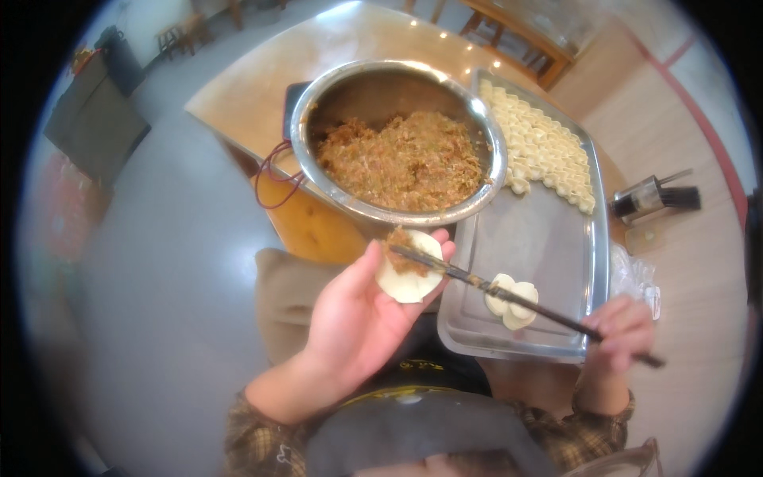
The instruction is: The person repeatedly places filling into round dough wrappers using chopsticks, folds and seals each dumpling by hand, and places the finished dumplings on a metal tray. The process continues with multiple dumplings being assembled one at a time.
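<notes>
On the fingers of my left hand (350, 318) rests a round, pale dumpling wrapper (411, 290), the thumb along its left side. A lump of brown meat filling (404, 253) sits on the wrapper's upper left part. My right hand (624, 330) grips dark chopsticks (548, 312) near their far right end; their tips touch the filling. Just beyond my left hand stands a big steel bowl (298, 135) with a mass of the same filling (405, 163) in it. Several loose wrappers (513, 300) lie below the chopsticks on a metal tray (528, 238).
Rows of folded dumplings (540, 147) cover the tray's far end. A metal holder with dark utensils (640, 199) and a clear plastic bag (632, 274) are to the right. A red cord (274, 171) hangs beside the bowl at the left edge of the wooden table (238, 103).
</notes>
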The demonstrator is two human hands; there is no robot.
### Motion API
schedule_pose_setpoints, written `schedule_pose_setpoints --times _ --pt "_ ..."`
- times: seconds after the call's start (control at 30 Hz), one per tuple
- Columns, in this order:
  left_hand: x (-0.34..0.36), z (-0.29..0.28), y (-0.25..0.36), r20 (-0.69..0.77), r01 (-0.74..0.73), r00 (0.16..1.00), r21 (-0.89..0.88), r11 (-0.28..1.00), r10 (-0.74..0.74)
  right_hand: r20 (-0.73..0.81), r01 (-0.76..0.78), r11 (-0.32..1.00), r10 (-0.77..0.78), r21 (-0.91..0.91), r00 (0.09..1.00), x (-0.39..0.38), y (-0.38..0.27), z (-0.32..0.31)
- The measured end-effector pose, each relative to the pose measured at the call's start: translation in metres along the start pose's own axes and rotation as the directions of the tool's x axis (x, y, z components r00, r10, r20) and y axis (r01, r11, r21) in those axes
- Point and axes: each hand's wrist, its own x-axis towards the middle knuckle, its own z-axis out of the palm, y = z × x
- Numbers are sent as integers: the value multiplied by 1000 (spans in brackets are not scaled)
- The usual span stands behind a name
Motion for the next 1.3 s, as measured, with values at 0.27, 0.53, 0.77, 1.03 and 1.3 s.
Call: schedule_pose_setpoints --times 0.27,0.53,0.77,1.03,1.3 --pt "-4 -14 -11 31 -38 999 -68 997 40 30 40 999 -40 -22 999 -18 -16 -15" --pt "-7 -9 -29 50 -103 994 55 993 101 -341 -245 957 284 154 896 -31 -7 -6" --pt "-9 -2 -30 75 -74 995 80 994 69 -398 -264 950 310 167 864 -34 -1 -7" --pt "-3 1 -23 49 -113 993 58 992 110 -494 -301 803 564 514 662 13 11 -6" --pt "-11 -12 -15 10 -153 988 108 982 153 -209 -549 749 644 371 736 74 100 8"
